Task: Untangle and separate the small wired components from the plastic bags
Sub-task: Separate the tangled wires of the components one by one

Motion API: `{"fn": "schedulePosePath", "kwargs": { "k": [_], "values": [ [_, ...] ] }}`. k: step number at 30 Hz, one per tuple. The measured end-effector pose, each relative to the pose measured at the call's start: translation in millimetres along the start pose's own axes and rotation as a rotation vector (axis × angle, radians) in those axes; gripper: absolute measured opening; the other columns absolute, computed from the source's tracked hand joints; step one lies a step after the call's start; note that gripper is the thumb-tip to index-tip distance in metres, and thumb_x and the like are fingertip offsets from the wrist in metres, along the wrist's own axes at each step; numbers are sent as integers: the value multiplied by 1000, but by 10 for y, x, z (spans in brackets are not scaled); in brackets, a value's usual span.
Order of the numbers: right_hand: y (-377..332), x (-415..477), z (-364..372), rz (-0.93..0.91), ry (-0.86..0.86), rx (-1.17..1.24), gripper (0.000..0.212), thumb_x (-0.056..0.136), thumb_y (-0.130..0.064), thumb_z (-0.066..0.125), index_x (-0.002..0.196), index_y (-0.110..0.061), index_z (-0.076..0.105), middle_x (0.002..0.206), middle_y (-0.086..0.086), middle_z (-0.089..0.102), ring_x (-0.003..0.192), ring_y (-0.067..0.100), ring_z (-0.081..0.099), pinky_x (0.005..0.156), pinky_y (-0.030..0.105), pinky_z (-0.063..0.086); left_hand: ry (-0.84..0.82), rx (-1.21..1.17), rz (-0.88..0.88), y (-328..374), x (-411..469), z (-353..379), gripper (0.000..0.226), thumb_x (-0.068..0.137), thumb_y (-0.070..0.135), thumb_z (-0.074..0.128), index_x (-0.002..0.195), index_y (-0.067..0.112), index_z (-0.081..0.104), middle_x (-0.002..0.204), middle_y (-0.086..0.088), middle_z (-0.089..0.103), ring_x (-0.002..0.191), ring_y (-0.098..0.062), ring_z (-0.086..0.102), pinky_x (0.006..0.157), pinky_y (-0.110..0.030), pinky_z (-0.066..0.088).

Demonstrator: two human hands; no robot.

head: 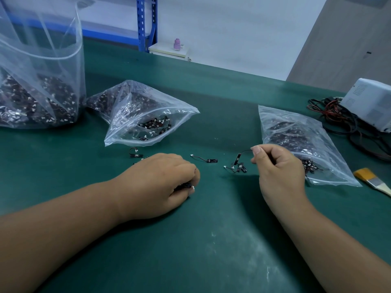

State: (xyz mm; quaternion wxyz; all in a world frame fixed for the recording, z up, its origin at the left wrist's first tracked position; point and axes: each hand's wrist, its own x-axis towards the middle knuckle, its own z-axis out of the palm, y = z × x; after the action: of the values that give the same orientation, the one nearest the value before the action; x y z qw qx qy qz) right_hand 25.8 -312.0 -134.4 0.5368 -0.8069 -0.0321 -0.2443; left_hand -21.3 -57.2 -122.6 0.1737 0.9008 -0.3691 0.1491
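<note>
My right hand (277, 166) pinches the black wire of a small tangle of wired components (239, 163), lifted just above the green table. Curled low on the table, my left hand (160, 178) grips a small black component with a white connector (187, 186) under its fingers. One separated component (206, 159) lies between the hands, and another (135, 154) lies left of my left hand. A clear bag (148, 115) with a few components lies open behind my left hand. A fuller bag (296, 140) lies behind my right hand.
A large clear bag (40, 81) full of components stands at the far left. A white device (372, 102) with a heap of black and red cables (338, 117) sits at the right edge. A yellow-bristled brush (374, 180) lies beside the right bag.
</note>
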Motion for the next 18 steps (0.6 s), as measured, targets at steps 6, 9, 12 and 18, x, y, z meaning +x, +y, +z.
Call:
{"fn": "schedulePosePath", "kwargs": {
  "k": [6,9,12,18],
  "values": [
    [4,0,-15,25,-1,61,25,98,-27,60,75,-17,61,62,-9,56,53,2,42,51,17,36,-5,-17,9,6,-7,-7,13,85,27,67,87,25,54,78,16,52,74,-11,47,71,-32,45],
    [-2,-2,-7,19,-10,56,26,98,-26,60,75,-16,59,65,-1,55,55,5,41,52,19,37,-6,-14,11,12,-5,-9,13,84,23,67,86,25,55,78,16,53,75,-12,48,71,-31,45],
    [-11,-10,5,0,-31,29,25,96,-23,63,73,-15,61,64,6,57,54,3,41,51,14,35,-3,-20,15,15,-2,-11,13,83,20,67,86,25,55,77,16,53,74,-12,48,71,-30,45],
    [-31,-41,18,-53,-86,20,21,92,-18,70,73,-26,71,68,-11,67,62,-4,55,62,7,40,-4,-9,19,8,-4,-6,13,83,21,68,86,24,56,77,16,52,73,-11,47,70,-28,43]
  ]
}}
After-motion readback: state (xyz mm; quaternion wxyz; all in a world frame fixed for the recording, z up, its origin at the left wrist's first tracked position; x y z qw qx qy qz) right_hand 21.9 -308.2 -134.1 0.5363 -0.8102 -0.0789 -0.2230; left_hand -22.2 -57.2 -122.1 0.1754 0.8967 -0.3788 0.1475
